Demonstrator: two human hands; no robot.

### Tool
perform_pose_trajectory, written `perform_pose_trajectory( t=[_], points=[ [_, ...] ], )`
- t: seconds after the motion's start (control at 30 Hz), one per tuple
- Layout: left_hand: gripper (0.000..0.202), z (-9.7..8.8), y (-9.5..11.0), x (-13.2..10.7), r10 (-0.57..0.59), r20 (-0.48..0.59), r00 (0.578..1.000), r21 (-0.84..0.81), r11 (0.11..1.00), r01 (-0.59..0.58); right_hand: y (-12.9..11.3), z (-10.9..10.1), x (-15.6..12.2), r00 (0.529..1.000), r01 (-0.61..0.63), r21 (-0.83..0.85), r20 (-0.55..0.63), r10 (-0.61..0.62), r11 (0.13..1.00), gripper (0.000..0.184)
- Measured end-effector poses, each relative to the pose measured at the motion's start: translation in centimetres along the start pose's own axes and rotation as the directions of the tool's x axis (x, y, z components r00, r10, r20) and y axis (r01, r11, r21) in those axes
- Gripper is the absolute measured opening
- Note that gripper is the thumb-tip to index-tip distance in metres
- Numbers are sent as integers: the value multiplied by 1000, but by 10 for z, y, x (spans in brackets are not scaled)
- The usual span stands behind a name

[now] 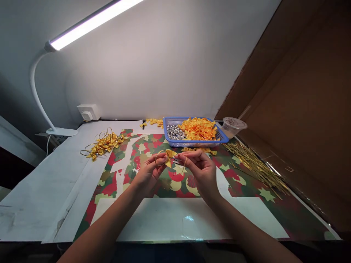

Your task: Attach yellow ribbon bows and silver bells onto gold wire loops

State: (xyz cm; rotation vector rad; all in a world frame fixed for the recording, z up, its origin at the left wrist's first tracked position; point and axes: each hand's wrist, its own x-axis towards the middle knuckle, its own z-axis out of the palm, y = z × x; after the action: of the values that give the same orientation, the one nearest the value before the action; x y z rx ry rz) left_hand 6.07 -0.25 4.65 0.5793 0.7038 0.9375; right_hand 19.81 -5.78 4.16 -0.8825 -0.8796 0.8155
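My left hand pinches a yellow ribbon bow at its left side, and a loop of gold cord curves out by the fingertips. Just to the right, my right hand is closed with thumb and forefinger together on a length of gold cord, part of which hangs below the fingers. Something small and silvery shows between the bow and the right fingertips, too small to make out. Both hands are close together over the patterned sheet.
Beyond my hands stands a blue basket with silver bells and yellow ribbon bows. Finished-looking bows with cord loops lie left. Gold cords and a plastic cup are right. A lamp hangs overhead.
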Motion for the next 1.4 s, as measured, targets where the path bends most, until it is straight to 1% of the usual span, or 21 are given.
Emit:
perform_pose_trajectory(
  t=[0.13, 0.43, 0.67, 1.07, 1.2, 1.4],
  points=[
    [15, 2, 1, -2, -5, -12, 1000, 15, 1000, 6, 0, 1, 0, 1000, 1, 20, -3, 0, 1000, 14],
    [14, 3, 1, 0, 1, -32, 999, 42, 999, 1, 6, -2, 0, 999, 34, -31, 14, -33, 999, 10],
    [16, 4, 1, -2, 8, -11, 1000, 70, 998, -8, 6, -1, 0, 1000, 29, -34, 10, -28, 999, 11],
    [22, -1, -1, 1, 44, 21, 999, 117, 992, -46, 4, -2, 0, 999, 45, -51, 6, -44, 998, 11],
    [25, -2, -2, 2, 61, 32, 998, 132, 989, -65, 5, -2, -1, 998, 57, -96, 8, -56, 994, 11],
    [25, -4, -4, 3, 88, 52, 995, 159, 983, -95, 7, -4, -2, 992, 126, -192, 13, -126, 973, 10]
  ],
)
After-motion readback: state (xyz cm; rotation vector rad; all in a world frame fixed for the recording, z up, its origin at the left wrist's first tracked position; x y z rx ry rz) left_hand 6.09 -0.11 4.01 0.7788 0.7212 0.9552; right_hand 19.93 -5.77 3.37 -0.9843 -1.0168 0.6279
